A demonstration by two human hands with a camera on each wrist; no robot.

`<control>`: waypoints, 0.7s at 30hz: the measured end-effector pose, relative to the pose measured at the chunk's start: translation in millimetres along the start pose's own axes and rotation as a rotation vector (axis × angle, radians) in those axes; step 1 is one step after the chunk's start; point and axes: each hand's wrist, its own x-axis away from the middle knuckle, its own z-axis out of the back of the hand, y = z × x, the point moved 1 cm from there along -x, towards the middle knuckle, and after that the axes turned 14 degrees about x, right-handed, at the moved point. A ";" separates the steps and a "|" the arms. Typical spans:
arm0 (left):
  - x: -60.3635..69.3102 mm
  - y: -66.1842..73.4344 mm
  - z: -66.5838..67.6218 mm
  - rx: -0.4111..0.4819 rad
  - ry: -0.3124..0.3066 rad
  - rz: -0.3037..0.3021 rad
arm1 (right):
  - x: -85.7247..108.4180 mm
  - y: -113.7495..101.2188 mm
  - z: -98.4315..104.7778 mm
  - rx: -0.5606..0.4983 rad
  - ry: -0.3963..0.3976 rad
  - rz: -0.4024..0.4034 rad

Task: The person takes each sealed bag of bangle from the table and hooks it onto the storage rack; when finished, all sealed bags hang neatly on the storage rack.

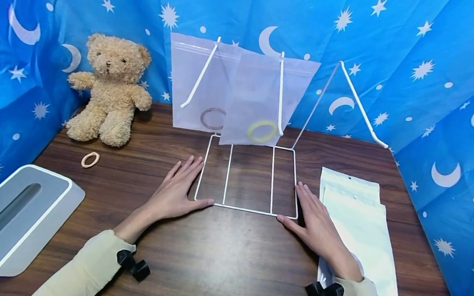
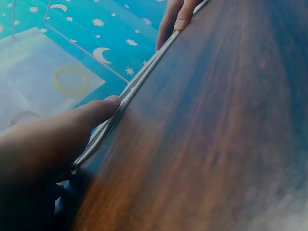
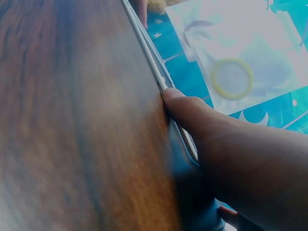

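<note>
**Flanked on both sides: the white wire rack [image 1: 281, 110]!**

Centre of the brown table [image 1: 229, 257] it stands, with the pale pouches [image 1: 358, 239] stacked to its right. The left bag [image 1: 200, 81] and right bag [image 1: 261, 99] hang from its left and middle hooks. And there's the left hand [image 1: 178, 192], fingers spread wide, at the base's near left corner; the right hand [image 1: 318, 222] mirrors it at the near right, how firmly I can't tell. In the right bag, a yellow ring [image 3: 233, 96]!
</note>
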 end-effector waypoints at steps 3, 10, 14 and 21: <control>0.4 0.8 -1.0 -0.018 -0.002 0.002 | 0.2 0.3 -0.3 0.001 -0.004 -0.001; 0.2 0.3 -3.0 -0.035 0.016 0.000 | 0.2 1.4 -1.6 0.004 -0.001 -0.001; -0.6 -0.4 -3.7 -0.039 0.020 -0.004 | 0.2 1.9 -1.6 0.010 -0.002 -0.001; -0.8 -0.9 -2.6 -0.028 0.019 -0.012 | -0.5 1.5 -1.3 0.006 -0.003 -0.005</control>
